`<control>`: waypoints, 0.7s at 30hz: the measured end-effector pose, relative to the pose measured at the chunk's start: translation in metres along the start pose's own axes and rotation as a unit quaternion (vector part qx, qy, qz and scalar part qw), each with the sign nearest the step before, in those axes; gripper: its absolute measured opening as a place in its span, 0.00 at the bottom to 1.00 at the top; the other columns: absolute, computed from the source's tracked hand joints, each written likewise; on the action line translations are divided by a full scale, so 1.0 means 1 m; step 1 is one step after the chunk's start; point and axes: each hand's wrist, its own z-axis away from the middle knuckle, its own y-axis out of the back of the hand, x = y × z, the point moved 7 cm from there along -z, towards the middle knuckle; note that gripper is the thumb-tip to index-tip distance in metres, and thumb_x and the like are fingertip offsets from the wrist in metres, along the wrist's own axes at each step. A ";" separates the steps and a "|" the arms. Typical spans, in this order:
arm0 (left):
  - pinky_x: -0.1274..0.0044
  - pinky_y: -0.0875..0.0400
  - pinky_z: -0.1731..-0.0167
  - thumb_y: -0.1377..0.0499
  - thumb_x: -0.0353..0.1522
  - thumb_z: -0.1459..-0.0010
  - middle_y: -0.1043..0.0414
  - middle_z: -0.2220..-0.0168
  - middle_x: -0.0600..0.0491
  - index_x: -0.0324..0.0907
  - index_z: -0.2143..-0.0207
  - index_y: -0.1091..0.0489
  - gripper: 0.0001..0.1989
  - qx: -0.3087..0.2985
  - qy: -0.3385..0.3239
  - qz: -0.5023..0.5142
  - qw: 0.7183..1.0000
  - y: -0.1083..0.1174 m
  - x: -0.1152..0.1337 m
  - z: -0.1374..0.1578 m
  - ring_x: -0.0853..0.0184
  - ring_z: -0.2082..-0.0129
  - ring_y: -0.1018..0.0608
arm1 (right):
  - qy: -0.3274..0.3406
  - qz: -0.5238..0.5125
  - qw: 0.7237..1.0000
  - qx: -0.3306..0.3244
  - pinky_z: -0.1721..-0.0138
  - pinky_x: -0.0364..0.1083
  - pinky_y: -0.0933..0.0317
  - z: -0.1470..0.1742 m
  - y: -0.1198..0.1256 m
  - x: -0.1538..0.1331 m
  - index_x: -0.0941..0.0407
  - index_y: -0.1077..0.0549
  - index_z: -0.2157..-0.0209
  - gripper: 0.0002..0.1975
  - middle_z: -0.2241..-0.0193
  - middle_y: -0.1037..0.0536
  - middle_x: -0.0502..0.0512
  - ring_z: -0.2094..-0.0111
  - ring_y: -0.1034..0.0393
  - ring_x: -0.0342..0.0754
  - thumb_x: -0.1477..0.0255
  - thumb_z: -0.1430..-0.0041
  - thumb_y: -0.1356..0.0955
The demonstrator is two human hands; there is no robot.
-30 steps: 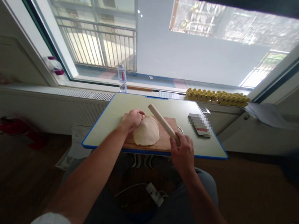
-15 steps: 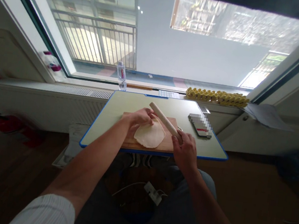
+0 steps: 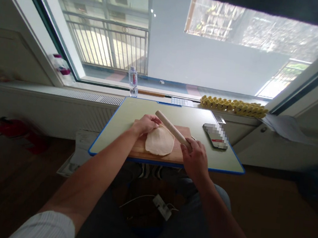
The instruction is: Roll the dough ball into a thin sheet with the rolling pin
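Observation:
A flat, roughly round sheet of dough (image 3: pixel 159 141) lies on a wooden cutting board (image 3: pixel 140 152). My left hand (image 3: pixel 148 124) is closed at the dough's upper left edge, pinching it between thumb and fingers. In my right hand (image 3: pixel 195 155) is a pale wooden rolling pin (image 3: pixel 172 129), gripped by its near end. The pin slants up to the left, its far end beyond the dough's upper edge. Whether the pin touches the dough I cannot tell. Under both sits a small pale-green table (image 3: pixel 110 136) with a blue rim.
A phone (image 3: pixel 216 137) lies on the table's right side. On the windowsill stand a clear bottle (image 3: pixel 133 82) and a yellow bumpy strip (image 3: pixel 233 106). Below the table are a power strip (image 3: pixel 162 207) with cables and my legs. A red fire extinguisher (image 3: pixel 21 133) is at the left.
My left hand has shifted slightly away from the dough's middle to its upper left edge. The dough has turned or changed outline a little. The rolling pin stays in my right hand.

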 end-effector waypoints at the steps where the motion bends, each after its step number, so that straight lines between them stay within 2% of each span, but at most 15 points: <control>1: 0.75 0.25 0.63 0.36 0.23 0.58 0.19 0.70 0.52 0.39 0.70 0.21 0.09 0.000 0.004 0.010 1.000 0.003 -0.002 0.000 0.66 0.69 0.21 | 0.002 0.003 1.000 -0.007 0.47 0.58 0.35 -0.001 -0.001 0.000 0.55 0.21 0.48 0.18 0.54 0.20 0.62 0.53 0.30 0.60 0.63 0.32 0.35; 8: 0.77 0.30 0.71 0.39 0.22 0.59 0.28 0.78 0.58 0.40 0.72 0.25 0.09 0.033 0.059 0.050 0.996 0.017 -0.010 -0.011 0.69 0.76 0.27 | 0.004 -0.004 0.999 -0.049 0.47 0.57 0.34 -0.013 -0.007 0.003 0.53 0.19 0.50 0.16 0.55 0.20 0.60 0.52 0.29 0.59 0.64 0.34 0.32; 10: 0.77 0.29 0.71 0.40 0.21 0.59 0.29 0.79 0.58 0.39 0.72 0.25 0.10 0.016 0.079 0.056 0.995 0.017 -0.010 -0.015 0.69 0.76 0.26 | 0.002 -0.007 0.998 -0.063 0.47 0.56 0.34 -0.018 -0.008 0.005 0.53 0.19 0.49 0.16 0.56 0.20 0.60 0.53 0.29 0.59 0.64 0.34 0.32; 13: 0.75 0.25 0.67 0.43 0.21 0.58 0.25 0.76 0.55 0.38 0.67 0.24 0.14 -0.008 0.098 0.076 0.992 0.019 -0.008 -0.020 0.67 0.73 0.22 | 0.001 -0.010 0.996 -0.086 0.47 0.55 0.34 -0.028 -0.011 0.011 0.53 0.19 0.49 0.16 0.56 0.20 0.59 0.53 0.28 0.58 0.64 0.35 0.31; 16: 0.74 0.23 0.62 0.45 0.23 0.56 0.20 0.69 0.49 0.38 0.67 0.24 0.14 0.072 0.045 0.054 0.995 0.038 0.004 -0.023 0.64 0.67 0.19 | 0.014 -0.025 0.992 -0.121 0.48 0.54 0.34 -0.040 -0.019 0.014 0.53 0.19 0.50 0.15 0.56 0.19 0.58 0.53 0.27 0.56 0.65 0.34 0.31; 19: 0.74 0.23 0.59 0.46 0.25 0.50 0.17 0.63 0.46 0.38 0.67 0.23 0.12 0.171 -0.034 -0.031 0.984 0.056 0.021 -0.017 0.63 0.63 0.18 | 0.065 -0.051 0.983 -0.161 0.46 0.52 0.35 -0.055 -0.030 0.011 0.53 0.18 0.50 0.15 0.53 0.18 0.58 0.51 0.27 0.54 0.69 0.36 0.30; 21: 0.72 0.24 0.55 0.44 0.29 0.45 0.16 0.61 0.46 0.40 0.65 0.21 0.11 0.184 -0.056 -0.125 0.973 0.055 0.026 -0.011 0.61 0.60 0.17 | 0.100 -0.061 0.976 -0.183 0.45 0.52 0.35 -0.067 -0.037 0.009 0.54 0.18 0.50 0.15 0.53 0.17 0.58 0.49 0.27 0.54 0.71 0.39 0.28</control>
